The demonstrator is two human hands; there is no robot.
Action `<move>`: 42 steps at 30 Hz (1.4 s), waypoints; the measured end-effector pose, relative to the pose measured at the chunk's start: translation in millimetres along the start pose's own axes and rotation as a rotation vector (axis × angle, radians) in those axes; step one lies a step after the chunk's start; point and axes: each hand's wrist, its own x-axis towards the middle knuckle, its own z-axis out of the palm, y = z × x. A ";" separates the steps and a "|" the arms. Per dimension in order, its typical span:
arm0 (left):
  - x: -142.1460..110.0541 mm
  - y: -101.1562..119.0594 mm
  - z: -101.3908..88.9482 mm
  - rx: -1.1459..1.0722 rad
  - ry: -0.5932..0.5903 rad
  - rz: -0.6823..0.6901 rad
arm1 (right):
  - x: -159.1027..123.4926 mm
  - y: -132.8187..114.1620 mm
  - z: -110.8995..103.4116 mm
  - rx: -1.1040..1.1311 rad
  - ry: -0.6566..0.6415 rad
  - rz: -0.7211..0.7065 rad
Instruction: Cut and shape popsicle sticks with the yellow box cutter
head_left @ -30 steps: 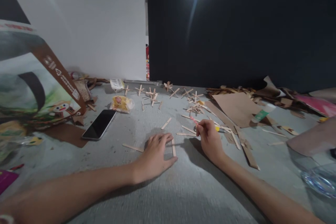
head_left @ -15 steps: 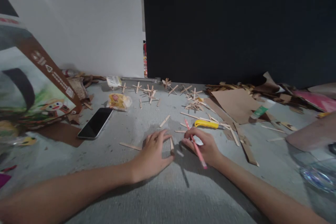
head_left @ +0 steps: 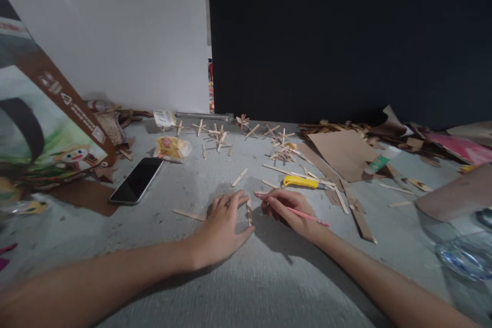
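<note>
On the bench point(head_left: 230, 287), to the left of the yellow knife point(head_left: 300, 181) and nearer the person than it, lies a thin wooden stick point(head_left: 249, 212). The left hand point(head_left: 225, 223) spans it, thumb and forefinger spread toward its two ends; how firmly they press, I cannot tell. The right hand point(head_left: 290, 210), just nearer than the knife, pinches a pink pencil point(head_left: 302, 215) between its fingers, tip toward the stick's far end. The step in hand seems to be steadying the stick; marking it would call for careful tip placement.
</note>
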 end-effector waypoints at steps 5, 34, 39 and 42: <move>0.4 -2.6 3.3 -0.007 0.036 0.040 | 1.6 -1.1 1.4 0.025 -0.053 0.034; 1.4 3.7 -1.1 0.016 0.023 0.000 | 3.2 -2.3 0.9 -0.060 -0.143 0.020; 1.4 2.1 0.1 0.009 0.032 0.008 | 4.0 -8.8 -0.7 -0.174 -0.137 -0.050; 1.3 1.3 0.2 0.009 0.033 0.010 | 4.0 -7.3 -1.6 -0.182 -0.149 -0.084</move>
